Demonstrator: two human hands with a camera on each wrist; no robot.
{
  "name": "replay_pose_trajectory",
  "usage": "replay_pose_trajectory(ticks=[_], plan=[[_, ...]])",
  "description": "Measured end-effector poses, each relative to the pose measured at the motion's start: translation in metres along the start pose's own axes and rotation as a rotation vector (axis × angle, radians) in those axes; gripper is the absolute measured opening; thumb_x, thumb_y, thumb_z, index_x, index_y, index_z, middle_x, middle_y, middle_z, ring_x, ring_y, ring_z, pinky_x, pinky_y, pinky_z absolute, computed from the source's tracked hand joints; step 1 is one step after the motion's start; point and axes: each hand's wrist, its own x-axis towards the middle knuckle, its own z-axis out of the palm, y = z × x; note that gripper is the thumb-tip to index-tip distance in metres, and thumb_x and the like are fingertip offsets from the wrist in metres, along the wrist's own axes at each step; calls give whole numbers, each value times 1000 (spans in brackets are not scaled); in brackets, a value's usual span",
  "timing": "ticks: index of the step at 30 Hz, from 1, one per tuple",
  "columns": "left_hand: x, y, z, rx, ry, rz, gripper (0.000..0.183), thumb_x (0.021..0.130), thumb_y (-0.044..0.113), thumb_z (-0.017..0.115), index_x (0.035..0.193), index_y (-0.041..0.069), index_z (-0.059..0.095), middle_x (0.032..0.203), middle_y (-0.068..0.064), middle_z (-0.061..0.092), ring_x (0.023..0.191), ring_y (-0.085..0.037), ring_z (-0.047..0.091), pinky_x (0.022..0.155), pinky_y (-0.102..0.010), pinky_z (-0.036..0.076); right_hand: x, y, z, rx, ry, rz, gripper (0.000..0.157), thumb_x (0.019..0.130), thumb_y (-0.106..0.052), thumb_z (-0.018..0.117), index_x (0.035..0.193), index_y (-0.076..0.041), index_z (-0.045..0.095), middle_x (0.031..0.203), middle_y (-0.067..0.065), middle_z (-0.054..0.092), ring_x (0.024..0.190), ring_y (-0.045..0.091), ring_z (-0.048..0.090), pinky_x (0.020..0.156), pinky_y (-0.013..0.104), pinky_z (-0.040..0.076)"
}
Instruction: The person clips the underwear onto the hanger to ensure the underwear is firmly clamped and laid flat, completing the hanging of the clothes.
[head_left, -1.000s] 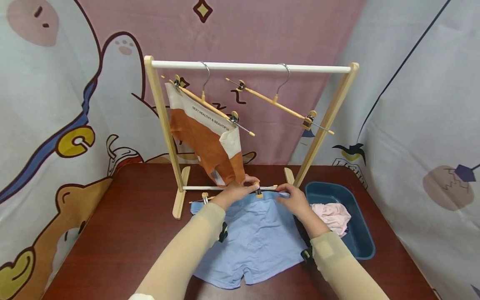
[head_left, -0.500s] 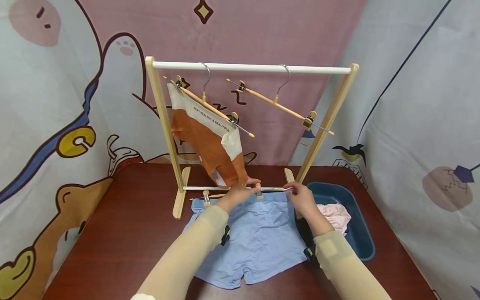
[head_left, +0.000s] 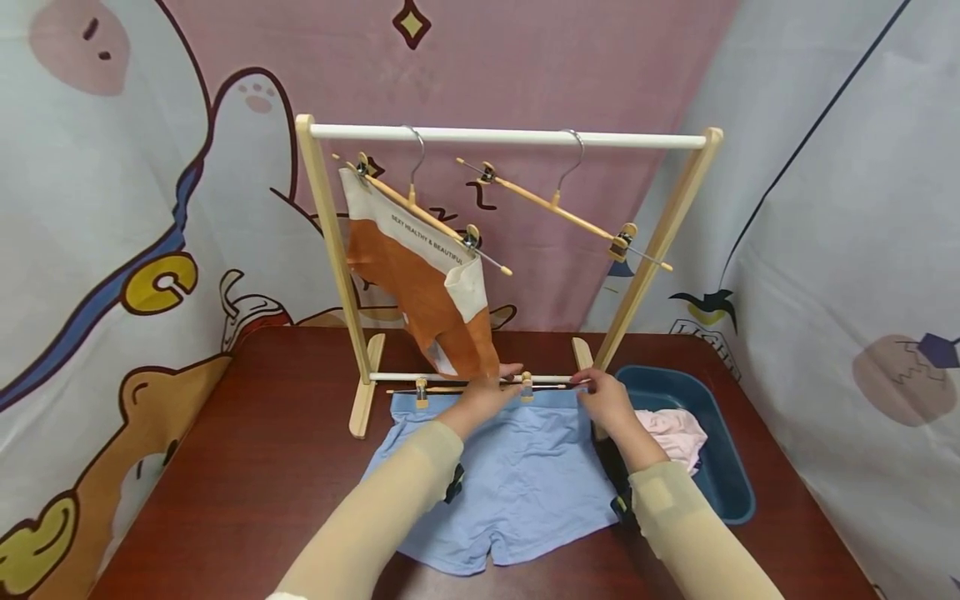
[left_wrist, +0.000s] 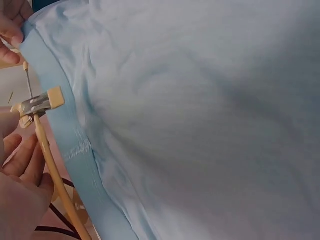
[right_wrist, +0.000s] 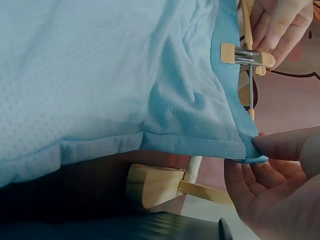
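Light blue shorts [head_left: 517,483] lie on the table with the waistband away from me. A clip hanger [left_wrist: 59,186] runs along that waistband, its metal-and-wood clip [right_wrist: 245,56] over the fabric edge and a second clip [head_left: 422,392] farther left. My left hand [head_left: 483,400] is at the nearer-to-centre clip, thumb by its tail and fingers behind the hanger bar. The right hand [head_left: 606,404] pinches the right corner of the waistband, thumb on top and fingers underneath, as the right wrist view shows.
A wooden rack [head_left: 337,250] with a white top rail [head_left: 495,136] stands behind. Orange-and-white shorts [head_left: 412,279] hang from it, beside a bare clip hanger [head_left: 555,207]. At right, a blue basin [head_left: 723,450] holds pink cloth [head_left: 672,433].
My right hand has moved right along the waistband to its corner. The clip by my left hand has turned to face forward, and the left hand now sits slightly left of it.
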Motion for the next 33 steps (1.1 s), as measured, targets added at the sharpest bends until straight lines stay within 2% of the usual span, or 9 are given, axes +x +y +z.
replay_pose_trajectory(ticks=[2,4,10,13,17,22,25,29,33], plan=[[-4,-2,-4,41,10,-12,43,95,26,58,137,27,51,142,1,48,132,-23,42,100,-43,41,1,3,0,3,-8,-4,20,82,0,58,101,-4,65,94,19,67,80,28,57,61,30,42],[-8,-5,-8,105,25,-18,42,96,27,56,137,30,50,136,-2,53,122,-25,51,91,-42,46,1,5,0,11,-14,-26,19,82,-1,58,99,-4,65,93,20,66,80,29,57,62,32,43],[-25,-16,-28,245,70,145,39,94,16,57,133,17,56,137,-10,52,122,-30,51,93,-44,46,2,14,1,6,5,-108,19,78,-2,59,94,-6,66,89,16,68,83,31,60,67,38,46],[-37,-21,-37,410,43,238,36,93,14,59,129,12,60,130,-10,58,113,-28,58,88,-42,49,2,11,2,-22,-10,-86,21,77,0,57,96,-3,66,90,17,69,84,32,60,70,40,45],[-56,-24,-45,610,-65,359,31,92,17,61,123,12,65,123,-6,64,112,-23,60,93,-37,48,4,8,5,-71,-24,-55,22,79,1,57,99,-2,66,91,15,69,83,29,59,69,36,43],[-82,-24,-56,556,-236,434,28,92,19,62,117,8,68,117,-5,67,113,-20,60,98,-35,45,6,9,6,-108,-35,-37,24,79,2,54,100,-2,65,93,16,69,82,28,59,68,35,43],[-94,-29,-71,485,-254,436,26,92,20,62,114,7,69,112,-5,69,106,-18,62,92,-34,48,9,11,8,-131,-43,-35,26,79,4,50,100,-2,64,95,17,69,82,29,59,68,36,44],[-104,-42,-101,394,-164,369,23,92,21,62,109,7,71,104,-3,71,93,-14,64,79,-31,52,14,9,9,-182,-49,-57,23,84,0,50,102,-2,63,96,17,68,85,31,61,70,41,47],[-110,-52,-137,308,39,216,23,91,22,64,103,5,73,93,-5,73,82,-13,67,68,-25,52,16,2,11,-238,3,-150,21,86,-4,54,104,-3,64,100,17,64,89,34,60,72,47,47]])
